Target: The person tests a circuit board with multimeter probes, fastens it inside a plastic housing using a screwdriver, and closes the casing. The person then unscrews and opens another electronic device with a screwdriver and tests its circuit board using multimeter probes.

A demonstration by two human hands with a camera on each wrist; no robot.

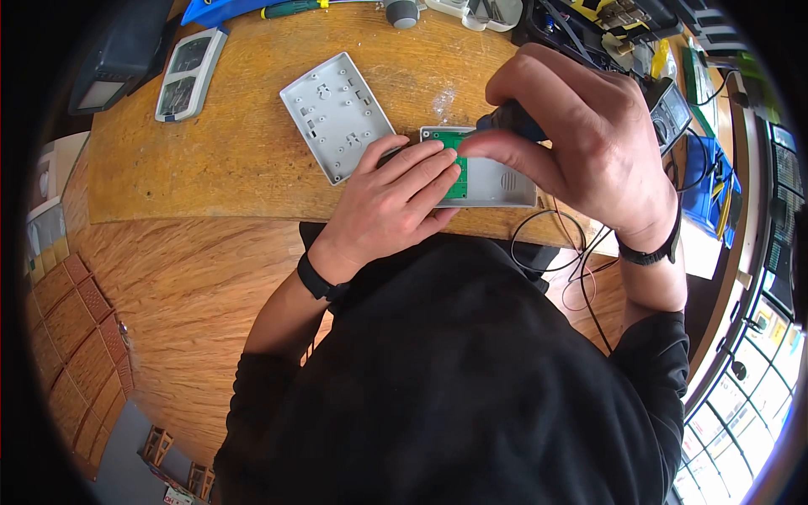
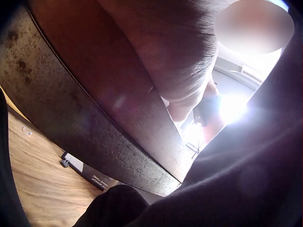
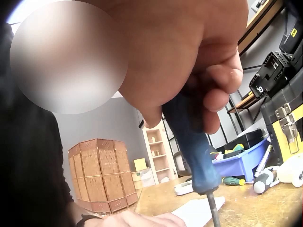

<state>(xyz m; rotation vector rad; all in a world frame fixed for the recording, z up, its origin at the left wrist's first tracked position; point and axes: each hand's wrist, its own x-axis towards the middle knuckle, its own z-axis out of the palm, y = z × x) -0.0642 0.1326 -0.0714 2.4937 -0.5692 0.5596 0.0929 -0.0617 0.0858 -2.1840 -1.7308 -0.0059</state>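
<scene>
A grey plastic case half [image 1: 484, 187] with a green circuit board [image 1: 457, 187] in it lies near the table's front edge. The left hand [image 1: 391, 198] rests flat over its left part, fingertips on the board. Above the board, the right hand [image 1: 589, 135] grips a screwdriver, whose blue handle [image 3: 196, 156] and metal shaft [image 3: 214, 210] point down in the right wrist view; its tip is out of that frame. The other case half [image 1: 335, 114] lies inside-up to the left. In the left wrist view the left hand [image 2: 165, 52] shows only in part, above the table edge.
A grey-white case with clear windows [image 1: 191, 74] lies at the back left. A green screwdriver [image 1: 293, 8] is at the back. Black cables [image 1: 581, 252] hang by the table's front right edge. A meter [image 1: 671, 114] and a blue bin [image 1: 705, 181] stand at the right.
</scene>
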